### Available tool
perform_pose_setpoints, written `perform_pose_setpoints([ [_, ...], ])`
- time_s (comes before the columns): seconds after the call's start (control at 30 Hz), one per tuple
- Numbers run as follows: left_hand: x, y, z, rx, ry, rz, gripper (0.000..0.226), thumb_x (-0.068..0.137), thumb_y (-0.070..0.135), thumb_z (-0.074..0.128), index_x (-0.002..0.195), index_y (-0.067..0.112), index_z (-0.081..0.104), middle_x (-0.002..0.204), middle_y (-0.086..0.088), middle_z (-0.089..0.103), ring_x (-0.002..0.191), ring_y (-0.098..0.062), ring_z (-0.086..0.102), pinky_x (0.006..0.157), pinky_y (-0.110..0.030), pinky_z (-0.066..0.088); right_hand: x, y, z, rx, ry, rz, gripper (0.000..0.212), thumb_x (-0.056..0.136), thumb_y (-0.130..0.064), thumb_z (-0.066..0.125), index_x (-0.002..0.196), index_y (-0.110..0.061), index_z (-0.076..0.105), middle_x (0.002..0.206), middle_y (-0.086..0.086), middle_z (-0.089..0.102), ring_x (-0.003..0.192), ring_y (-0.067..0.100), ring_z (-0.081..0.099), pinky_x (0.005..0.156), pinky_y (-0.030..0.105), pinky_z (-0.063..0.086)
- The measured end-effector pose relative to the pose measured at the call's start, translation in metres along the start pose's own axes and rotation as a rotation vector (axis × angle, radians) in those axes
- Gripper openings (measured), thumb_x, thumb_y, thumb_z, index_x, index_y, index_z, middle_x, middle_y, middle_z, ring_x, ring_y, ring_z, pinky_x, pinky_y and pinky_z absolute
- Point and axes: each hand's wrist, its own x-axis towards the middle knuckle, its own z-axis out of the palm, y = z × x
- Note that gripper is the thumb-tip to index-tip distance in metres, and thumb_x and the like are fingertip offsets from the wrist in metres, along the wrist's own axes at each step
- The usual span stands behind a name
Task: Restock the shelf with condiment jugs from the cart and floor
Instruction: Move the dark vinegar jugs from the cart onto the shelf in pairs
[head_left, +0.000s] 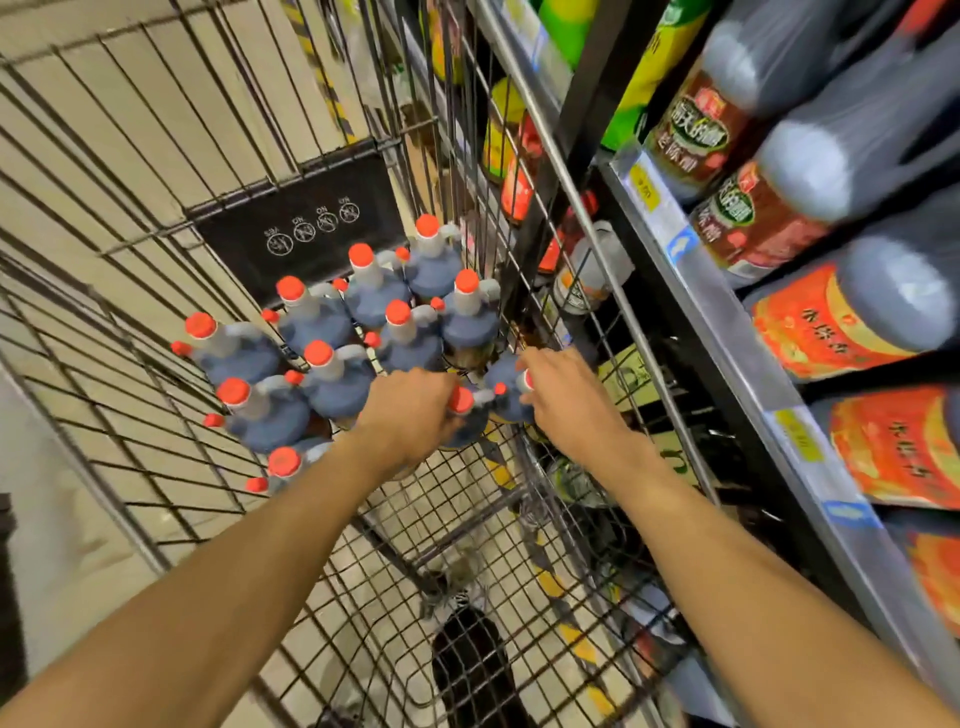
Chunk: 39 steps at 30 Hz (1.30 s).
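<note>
Floor (78, 545): pale beige tile, laid in large squares with thin joints, visible on the left and through wire mesh. Yellow-and-black hazard stripe (558, 584) runs along the floor at the base of the racking. Black upright post (597, 83) of the racking stands at upper centre right. Lighting: even, overhead, no hard shadows

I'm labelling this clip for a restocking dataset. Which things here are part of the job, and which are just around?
Part of the job:
- red-capped jugs in the cart
- left hand gripping one jug
- right hand on another jug
- shelf

Just around:
- black sign
- shoe
</note>
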Motion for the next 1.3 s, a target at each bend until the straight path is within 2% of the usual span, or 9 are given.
perform_pose_setpoints([
  [0.17, -0.017, 0.012, -0.001, -0.024, 0.0, 0.134, 0.025, 0.087, 0.04, 0.062, 0.104, 0.022, 0.064, 0.104, -0.008, 0.071, 0.097, -0.037, 0.065, 0.066, -0.035, 0.039, -0.036, 0.008, 0.007, 0.064, 0.095, -0.019, 0.033, 0.089, -0.007, 0.068, 0.12, -0.01, 0.056, 0.111, 0.008, 0.067, 0.1, 0.026, 0.052, 0.084, 0.036, 0.045],
  [0.3, -0.029, 0.017, 0.002, -0.096, -0.014, 0.227, 0.024, 0.085, 0.037, 0.064, 0.099, 0.018, 0.065, 0.096, -0.008, 0.071, 0.091, -0.035, 0.066, 0.068, -0.037, 0.047, -0.062, 0.01, 0.011, 0.11, 0.059, 0.014, 0.028, 0.095, -0.014, 0.064, 0.122, -0.012, 0.055, 0.114, 0.006, 0.067, 0.103, 0.026, 0.05, 0.081, 0.033, 0.038],
  [0.47, -0.036, 0.018, 0.021, -0.171, -0.062, 0.268, 0.019, 0.086, 0.034, 0.068, 0.093, 0.017, 0.062, 0.09, -0.008, 0.07, 0.086, -0.033, 0.064, 0.064, -0.035, 0.04, -0.078, 0.013, 0.025, 0.222, 0.039, 0.059, 0.027, 0.094, -0.018, 0.066, 0.118, -0.018, 0.055, 0.114, 0.001, 0.067, 0.101, 0.02, 0.046, 0.086, 0.038, 0.045],
  [0.7, -0.035, 0.002, 0.035, -0.513, -0.007, 0.193, 0.022, 0.076, 0.023, 0.081, 0.093, 0.013, 0.071, 0.083, 0.001, 0.07, 0.077, -0.02, 0.061, 0.068, -0.035, 0.046, -0.078, 0.021, 0.038, 0.737, 0.059, 0.188, 0.042, 0.084, -0.011, 0.077, 0.114, -0.032, 0.058, 0.109, -0.008, 0.059, 0.098, -0.004, 0.055, 0.076, 0.012, 0.041],
  [0.9, -0.046, 0.005, 0.068, -0.713, -0.025, -0.018, 0.069, 0.066, 0.022, 0.093, 0.126, 0.016, 0.059, 0.104, 0.006, 0.064, 0.091, -0.013, 0.057, 0.074, -0.006, 0.039, -0.079, 0.036, 0.049, 0.873, 0.019, 0.171, 0.05, 0.076, 0.004, 0.08, 0.106, -0.031, 0.061, 0.109, -0.012, 0.065, 0.093, -0.02, 0.058, 0.076, 0.0, 0.044],
  [1.0, -0.044, -0.001, 0.086, -0.886, -0.07, -0.176, 0.099, 0.053, 0.031, 0.097, 0.137, 0.022, 0.048, 0.121, 0.004, 0.063, 0.103, -0.016, 0.06, 0.093, -0.027, 0.05, -0.076, 0.044, 0.053, 0.931, -0.042, 0.18, 0.054, 0.074, 0.005, 0.082, 0.107, -0.032, 0.061, 0.109, -0.015, 0.066, 0.091, -0.019, 0.059, 0.074, 0.002, 0.046],
  [1.1, -0.04, -0.011, 0.103, -0.924, -0.144, -0.173, 0.104, 0.043, 0.044, 0.093, 0.136, 0.024, 0.052, 0.122, 0.007, 0.069, 0.112, -0.017, 0.066, 0.099, -0.045, 0.054, -0.072, 0.051, 0.06, 0.972, -0.098, 0.22, 0.06, 0.075, 0.004, 0.083, 0.116, -0.032, 0.058, 0.114, -0.017, 0.062, 0.101, -0.01, 0.059, 0.073, 0.004, 0.047],
  [1.23, -0.037, -0.013, 0.118, -0.937, -0.18, -0.166, 0.11, 0.041, 0.039, 0.092, 0.141, 0.023, 0.047, 0.123, 0.005, 0.069, 0.114, -0.017, 0.066, 0.098, -0.046, 0.055, -0.073, 0.061, 0.083, 1.058, -0.263, 0.296, 0.095, 0.072, 0.008, 0.083, 0.147, -0.028, 0.038, 0.132, -0.013, 0.056, 0.123, 0.013, 0.057, 0.092, 0.023, 0.052],
  [1.3, -0.035, -0.01, 0.117, -0.933, -0.182, -0.133, 0.113, 0.04, 0.036, 0.092, 0.141, 0.023, 0.045, 0.125, 0.004, 0.067, 0.115, -0.017, 0.065, 0.1, -0.043, 0.054, -0.074, 0.063, 0.092, 1.069, -0.304, 0.301, 0.103, 0.07, 0.01, 0.084, 0.152, -0.025, 0.031, 0.135, -0.01, 0.055, 0.125, 0.014, 0.056, 0.089, 0.021, 0.054],
])
